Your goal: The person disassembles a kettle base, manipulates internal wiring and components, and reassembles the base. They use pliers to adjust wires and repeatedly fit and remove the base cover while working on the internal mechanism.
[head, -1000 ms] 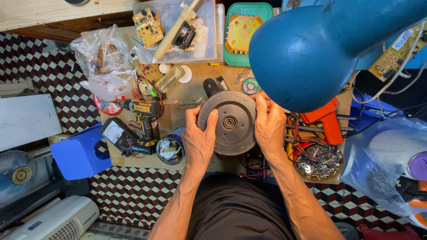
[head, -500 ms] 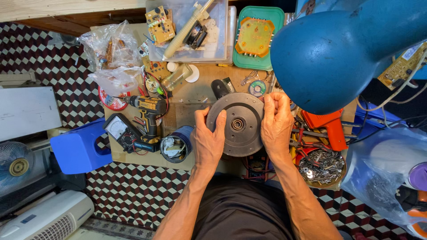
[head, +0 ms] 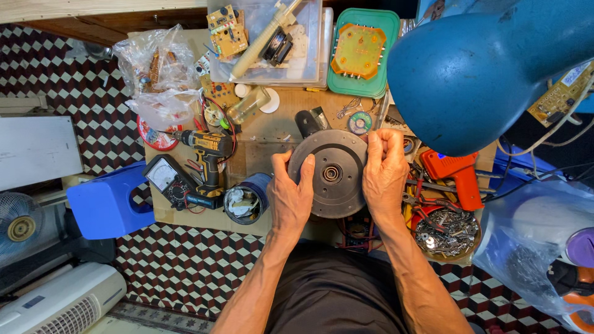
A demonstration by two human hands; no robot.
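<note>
A round grey metal disc (head: 334,170) with a bearing hole in its middle lies flat on the small wooden workbench (head: 266,133). My left hand (head: 291,195) grips its left rim, thumb on top of the disc. My right hand (head: 385,170) holds the right rim, fingers curled over the upper right edge. A black part (head: 307,122) sticks out from behind the disc's top.
A yellow cordless drill (head: 207,148), a multimeter (head: 166,176) and a blue cup (head: 247,198) lie left of the disc. A clear tray of parts (head: 272,40) and a green tray (head: 364,49) stand at the back. An orange tool (head: 455,176), a screw bowl (head: 442,232) and a blue lamp shade (head: 489,68) are at the right.
Both hands have stayed on the disc's rim while it shifted a little on the bench. My right fingers have curled up over the upper right edge.
</note>
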